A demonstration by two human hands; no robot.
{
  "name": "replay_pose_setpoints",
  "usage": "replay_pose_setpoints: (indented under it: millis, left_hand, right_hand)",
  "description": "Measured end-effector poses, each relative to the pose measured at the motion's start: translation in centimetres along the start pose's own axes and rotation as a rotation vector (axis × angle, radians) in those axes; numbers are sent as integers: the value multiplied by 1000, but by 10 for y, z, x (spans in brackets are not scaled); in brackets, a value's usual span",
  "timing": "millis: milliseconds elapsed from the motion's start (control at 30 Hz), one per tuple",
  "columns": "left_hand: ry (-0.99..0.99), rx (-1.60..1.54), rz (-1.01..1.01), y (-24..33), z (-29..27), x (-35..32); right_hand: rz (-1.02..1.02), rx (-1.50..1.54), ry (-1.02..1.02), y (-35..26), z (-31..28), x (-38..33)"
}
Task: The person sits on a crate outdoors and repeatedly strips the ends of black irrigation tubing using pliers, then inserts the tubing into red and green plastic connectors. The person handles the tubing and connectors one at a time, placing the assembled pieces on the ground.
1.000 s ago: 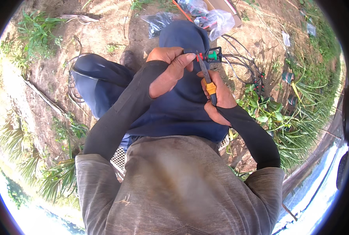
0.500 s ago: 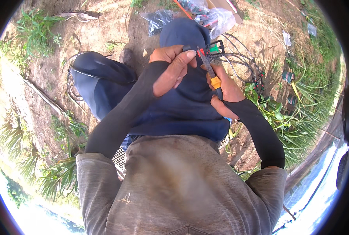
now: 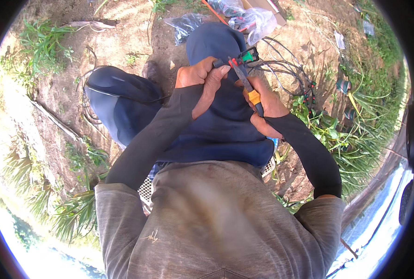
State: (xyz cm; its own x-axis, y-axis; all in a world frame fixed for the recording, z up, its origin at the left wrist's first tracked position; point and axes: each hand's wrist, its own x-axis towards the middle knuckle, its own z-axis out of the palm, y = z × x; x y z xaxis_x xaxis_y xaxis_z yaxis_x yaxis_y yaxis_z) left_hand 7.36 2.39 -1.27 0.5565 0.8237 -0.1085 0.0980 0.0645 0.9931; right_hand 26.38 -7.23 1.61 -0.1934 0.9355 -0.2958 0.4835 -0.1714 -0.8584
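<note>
Above my right knee my left hand [image 3: 200,79] is closed, thumb and fingers pinching a short black tube-like piece [image 3: 219,63]. Right against that piece is a small black frame with a green centre and a red part [image 3: 249,56], which looks like a sprinkler head. My right hand [image 3: 267,102] is wrapped round the yellow-and-black handle of a tool with a long grey blade [image 3: 242,76]. The blade's tip reaches the red part. My fingers hide how the black piece and the frame join.
Thin black tubing [image 3: 281,63] lies coiled on the soil beyond my right hand, with small red and green fittings [image 3: 309,100] at one end. Clear plastic bags [image 3: 255,22] and a cardboard box [image 3: 274,11] lie ahead of my knee. Spiky plants [image 3: 355,144] grow on the right.
My left hand has shifted slightly left with the black piece. The green-centred frame has turned and tilted and now sits a little further left. My right hand still grips the bladed tool.
</note>
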Motion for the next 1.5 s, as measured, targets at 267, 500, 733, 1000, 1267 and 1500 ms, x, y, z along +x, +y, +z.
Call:
replay_pose_setpoints:
  millis: [267,500,733,1000,1267,1500]
  left_hand:
    - [-182,-395,-306,5,-19,12]
    - [-201,-686,-323,-3,-28,17]
    - [-252,-423,-329,12,-13,18]
    - [-256,-319,-337,25,1,27]
    - [-338,281,-337,25,-44,24]
    - [-157,1039,-177,-15,-215,52]
  right_hand:
    - [-102,-41,7,5,-13,4]
    - [-20,553,315,9,1,6]
    - [-158,949,698,-12,28,54]
    - [-132,1045,732,-29,11,68]
    - [-444,1036,1250,55,-112,38]
    - [-435,843,1561,250,-299,-89]
